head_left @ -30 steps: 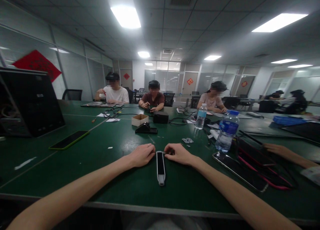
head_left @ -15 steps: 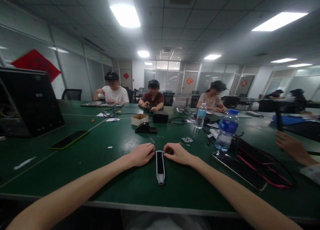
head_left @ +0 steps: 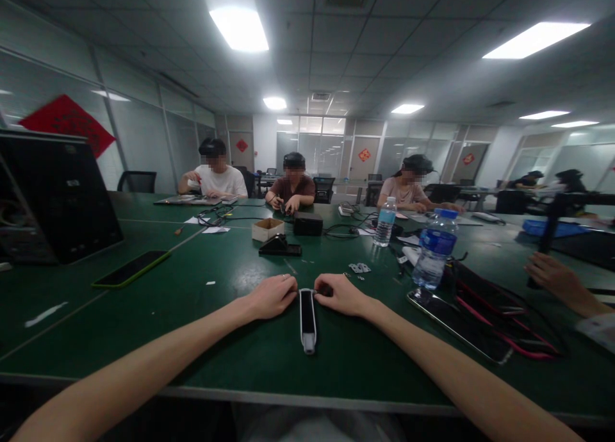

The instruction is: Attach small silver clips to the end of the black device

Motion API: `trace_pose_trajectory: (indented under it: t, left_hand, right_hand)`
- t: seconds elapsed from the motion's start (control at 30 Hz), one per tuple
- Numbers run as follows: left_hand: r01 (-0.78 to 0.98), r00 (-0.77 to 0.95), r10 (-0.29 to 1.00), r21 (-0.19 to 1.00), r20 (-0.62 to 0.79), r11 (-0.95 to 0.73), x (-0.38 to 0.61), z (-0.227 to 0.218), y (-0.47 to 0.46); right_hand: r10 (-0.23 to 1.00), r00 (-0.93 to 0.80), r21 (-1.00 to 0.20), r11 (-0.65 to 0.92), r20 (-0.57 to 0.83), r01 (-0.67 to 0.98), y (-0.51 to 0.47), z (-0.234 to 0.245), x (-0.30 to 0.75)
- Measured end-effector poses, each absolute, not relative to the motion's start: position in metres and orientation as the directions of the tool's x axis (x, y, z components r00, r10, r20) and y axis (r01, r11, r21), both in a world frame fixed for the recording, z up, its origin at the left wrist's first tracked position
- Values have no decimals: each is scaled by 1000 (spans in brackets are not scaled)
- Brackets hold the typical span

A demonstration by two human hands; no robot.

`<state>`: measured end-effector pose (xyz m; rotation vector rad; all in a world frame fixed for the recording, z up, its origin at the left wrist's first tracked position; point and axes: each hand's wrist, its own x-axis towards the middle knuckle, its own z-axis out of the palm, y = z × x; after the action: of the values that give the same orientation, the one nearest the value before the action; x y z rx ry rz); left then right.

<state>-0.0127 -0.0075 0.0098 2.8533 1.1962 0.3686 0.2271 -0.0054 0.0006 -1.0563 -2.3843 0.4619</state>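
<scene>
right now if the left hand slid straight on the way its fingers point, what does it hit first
The left hand would likely meet the far end of the grey device first, though whether they touch now is unclear.

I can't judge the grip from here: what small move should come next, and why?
Perhaps steady the device with the left hand: it lies on the table, the right hand is also at its far end, and nothing else visibly braces it.

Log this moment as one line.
device: on table | left hand: at far left corner | right hand: at far right corner | grip: unclear
</scene>
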Motion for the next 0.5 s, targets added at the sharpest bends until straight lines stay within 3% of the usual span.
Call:
trace_pose_trajectory:
  t: [0.5]
  left_hand:
    - [700,681,697,77,224,-710,-11,8,-7]
  right_hand:
    - [744,-585,-438,666,324,604,-7,0,224]
